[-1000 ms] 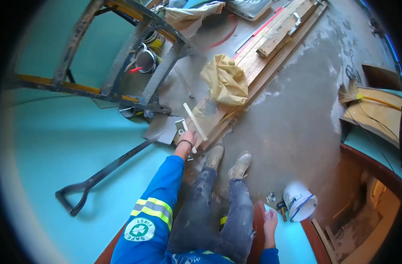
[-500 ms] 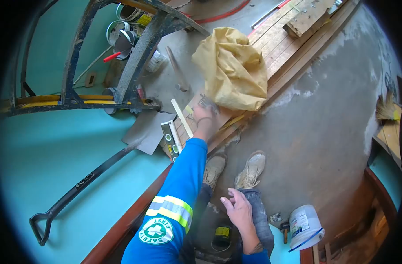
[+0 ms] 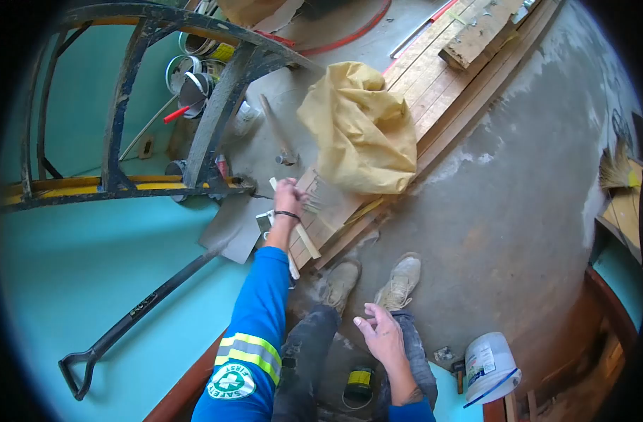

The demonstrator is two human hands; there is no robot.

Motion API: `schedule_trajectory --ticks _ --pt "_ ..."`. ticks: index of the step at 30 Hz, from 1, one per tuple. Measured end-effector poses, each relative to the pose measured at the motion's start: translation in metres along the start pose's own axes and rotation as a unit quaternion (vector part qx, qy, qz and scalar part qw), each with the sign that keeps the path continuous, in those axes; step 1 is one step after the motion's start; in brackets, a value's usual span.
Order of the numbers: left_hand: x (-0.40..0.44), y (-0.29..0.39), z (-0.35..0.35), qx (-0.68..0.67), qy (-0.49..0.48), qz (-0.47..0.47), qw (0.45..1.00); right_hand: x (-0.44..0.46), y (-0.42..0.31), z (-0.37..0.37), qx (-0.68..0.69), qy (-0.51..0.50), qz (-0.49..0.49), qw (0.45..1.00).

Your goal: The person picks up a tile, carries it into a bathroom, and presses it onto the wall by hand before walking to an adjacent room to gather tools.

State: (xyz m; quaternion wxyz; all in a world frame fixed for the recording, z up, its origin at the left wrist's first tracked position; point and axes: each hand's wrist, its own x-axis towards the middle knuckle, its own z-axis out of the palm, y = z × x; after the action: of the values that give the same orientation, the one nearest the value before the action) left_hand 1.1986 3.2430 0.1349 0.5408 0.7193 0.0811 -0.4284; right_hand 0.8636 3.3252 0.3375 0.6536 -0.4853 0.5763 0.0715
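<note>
My left hand (image 3: 288,197), a dark band at its wrist, is over the near end of the planks (image 3: 335,211). Its fingers are curled, and what they may hold is too blurred to make out. Beneath and beside it lies a thin pale wood strip (image 3: 306,239). Thin grey pieces, perhaps nails, lie blurred on the plank to its right. A spirit level (image 3: 263,222) is partly hidden under my left forearm. My right hand (image 3: 383,336) hangs in front of my leg, thumb and fingers apart, holding nothing.
A yellowish cloth bag (image 3: 364,133) sits on the planks. A hammer (image 3: 278,133) and a shovel (image 3: 226,228) lie left of them. A ladder (image 3: 128,105) stands at the left. A white bucket (image 3: 487,362) is at lower right, a black container (image 3: 358,383) between my legs.
My left hand has moved left, away from the grey pieces beside the bag, to the pale strip. My right hand has barely moved. The view has shifted slightly.
</note>
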Motion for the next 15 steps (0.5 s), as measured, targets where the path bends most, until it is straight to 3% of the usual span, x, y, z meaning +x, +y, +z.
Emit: schedule_trajectory --ticks 3,5,6,7,9,13,15 --pt "0.037 0.027 -0.023 0.065 -0.021 0.018 0.997 0.000 -0.010 -0.012 -0.008 0.015 -0.007 1.000" --pt "0.049 0.047 -0.021 0.243 0.018 0.028 0.969 -0.001 -0.020 -0.023 -0.021 0.016 -0.015 1.000" --pt "0.101 0.022 -0.050 0.374 0.058 0.136 0.916 -0.001 -0.022 -0.028 -0.035 0.015 -0.026 0.999" --pt "0.100 0.022 -0.044 0.374 0.054 0.135 0.916 -0.002 -0.020 -0.030 -0.035 0.018 -0.024 0.999" --pt "0.087 0.038 -0.024 0.620 0.131 0.243 0.735 -0.003 -0.014 -0.033 -0.079 0.034 -0.082 0.993" --pt "0.110 0.041 -0.009 0.675 0.073 0.126 0.723 -0.006 -0.020 -0.047 -0.123 0.041 -0.107 0.986" --pt "0.125 0.031 -0.013 0.694 0.090 0.143 0.700 -0.008 -0.020 -0.053 -0.156 0.037 -0.136 0.978"
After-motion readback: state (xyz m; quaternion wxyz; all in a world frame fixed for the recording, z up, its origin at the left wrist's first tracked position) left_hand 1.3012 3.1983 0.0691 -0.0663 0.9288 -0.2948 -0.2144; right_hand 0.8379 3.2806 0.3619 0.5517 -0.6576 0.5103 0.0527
